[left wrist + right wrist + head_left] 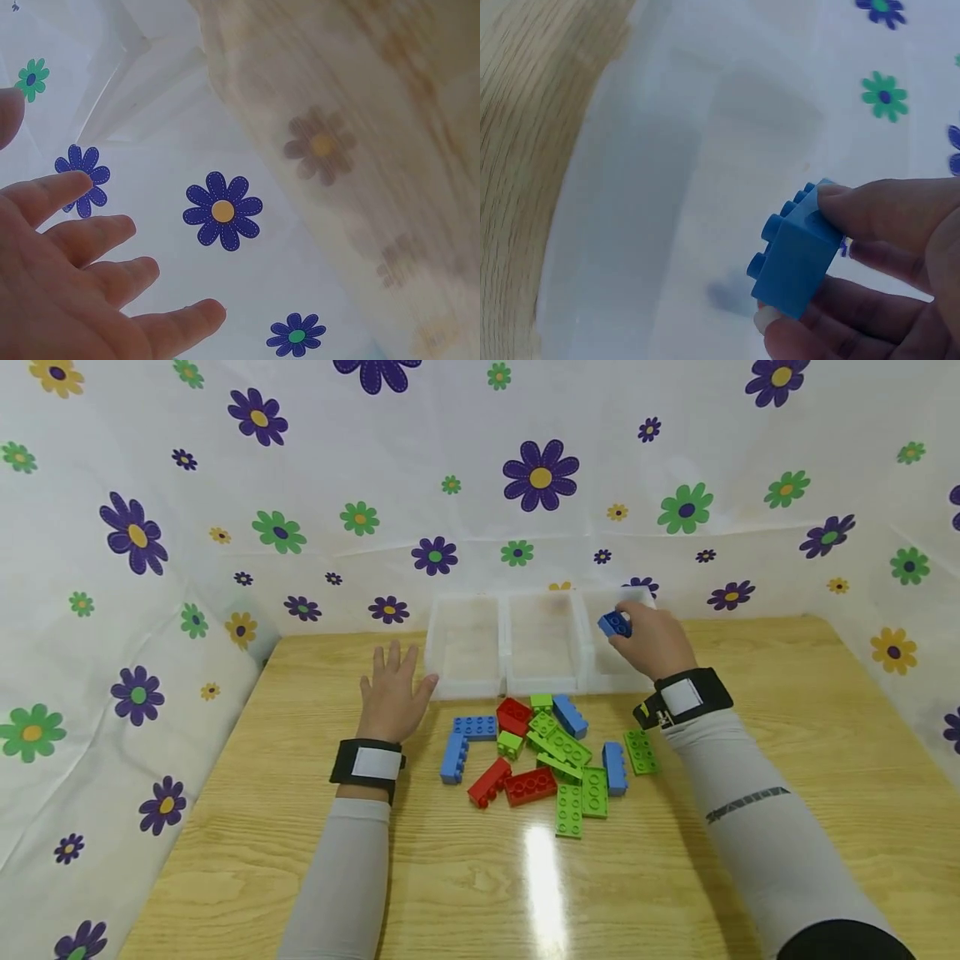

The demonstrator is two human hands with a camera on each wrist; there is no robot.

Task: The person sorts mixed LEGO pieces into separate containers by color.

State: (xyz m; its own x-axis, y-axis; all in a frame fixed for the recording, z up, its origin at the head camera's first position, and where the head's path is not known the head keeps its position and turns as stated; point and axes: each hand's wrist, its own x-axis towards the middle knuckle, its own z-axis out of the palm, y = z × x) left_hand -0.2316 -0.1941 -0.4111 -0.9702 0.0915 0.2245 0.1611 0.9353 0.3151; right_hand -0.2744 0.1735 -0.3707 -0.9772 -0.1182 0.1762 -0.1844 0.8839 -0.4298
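My right hand pinches a blue toy brick between thumb and fingers, over the right-hand compartment of a white bin. In the right wrist view the brick is tilted, its studs facing left, above the bin's pale floor. My left hand lies with fingers spread on the wooden table, just left of the bin, holding nothing. The left wrist view shows those fingers extended and apart. In front of the bin lie loose bricks: a red brick, a green brick and a blue brick among several others.
The bin has three compartments side by side and stands at the back of the wooden table. Behind it hangs a white cloth with flowers, which also covers the left and right sides.
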